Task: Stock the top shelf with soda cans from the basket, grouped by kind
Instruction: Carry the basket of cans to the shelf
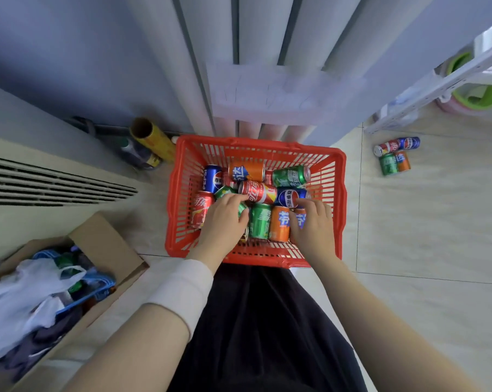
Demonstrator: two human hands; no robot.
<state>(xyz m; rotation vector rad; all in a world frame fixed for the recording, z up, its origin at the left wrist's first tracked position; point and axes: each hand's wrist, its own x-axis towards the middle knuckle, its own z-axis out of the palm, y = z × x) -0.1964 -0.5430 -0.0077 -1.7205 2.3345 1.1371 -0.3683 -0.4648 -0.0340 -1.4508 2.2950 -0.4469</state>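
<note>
Soda cans [260, 193] lie jumbled in the red basket [172, 222], which stands on the tiled floor [423, 236] directly ahead of the person. Red, blue, green and orange kinds are mixed, most on their sides.

Arms: both forearms reach down and forward over a dark garment [261, 321]. The left forearm carries a pale sleeve band [182, 287].

Left hand [225, 219]: inside the basket, toward its near left corner, palm down. Fingers and thumb are curled round a green can [226, 191], which is largely covered.

Right hand [314, 224]: inside the basket, toward its near right corner, palm down. Fingers are curled over an orange can [300, 220], with the thumb against its side. The fingertips touch a blue can [288, 197] just beyond.

Floor, near left: an open cardboard box [106, 239] holds white plastic bags [27, 292] and blue items; contents otherwise unclear. Beyond it stands a pale unit with a slatted vent [55, 182].

Beside the basket's far left corner: a yellow roll [153, 138], tilted, open end up.

Floor, right, well apart from the basket: four loose cans [394, 157] in a tight cluster, one of each colour.

Far right: a white shelving frame [437, 80], with green and pink tubs [482, 100] behind it. Grey vertical panels [267, 38] rise behind the basket's far edge.
</note>
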